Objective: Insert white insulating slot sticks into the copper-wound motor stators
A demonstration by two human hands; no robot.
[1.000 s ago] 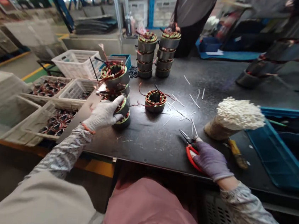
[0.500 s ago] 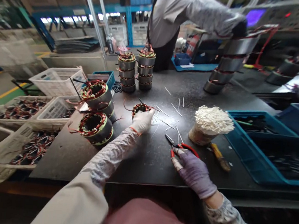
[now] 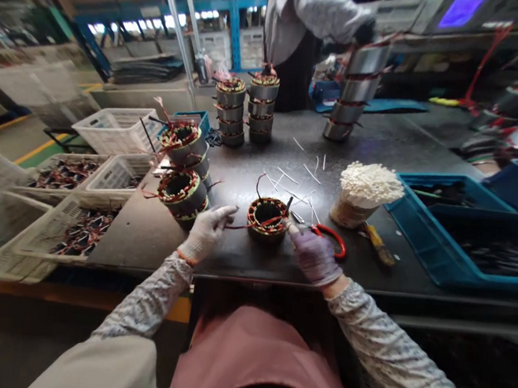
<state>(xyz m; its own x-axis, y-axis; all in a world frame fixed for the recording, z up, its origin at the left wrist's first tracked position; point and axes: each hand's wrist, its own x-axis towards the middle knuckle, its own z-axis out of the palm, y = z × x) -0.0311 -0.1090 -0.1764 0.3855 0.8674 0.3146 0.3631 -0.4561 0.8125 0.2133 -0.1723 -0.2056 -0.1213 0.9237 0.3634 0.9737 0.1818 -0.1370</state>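
Observation:
A small wound stator (image 3: 266,235) with copper and red leads lies on the bench between my hands, its bore facing up. At its left, my left hand (image 3: 206,233), in a white glove, is closed in a pinch on a dark reddish lead wire (image 3: 237,226) running out from the stator. My right hand (image 3: 314,252), in a purple glove, has its fingertips pressed together at the stator's right rim, beside a black sleeve (image 3: 289,204); what they pinch is hidden. Red-handled pliers (image 3: 339,244) lie on the bench, partly behind my right hand.
White tie strips (image 3: 312,173) lie scattered beyond the stator. A tub of white sticks (image 3: 369,187), a yellow-handled cutter (image 3: 378,243) and blue bins (image 3: 445,272) stand right. Stacked stators (image 3: 182,195) and crates (image 3: 40,229) are left. A co-worker (image 3: 297,44) handles a stator stack (image 3: 356,84).
My right hand has let go of the pliers and come to the stator. The stator sits nearer to me; my left hand has moved from it to its lead wire.

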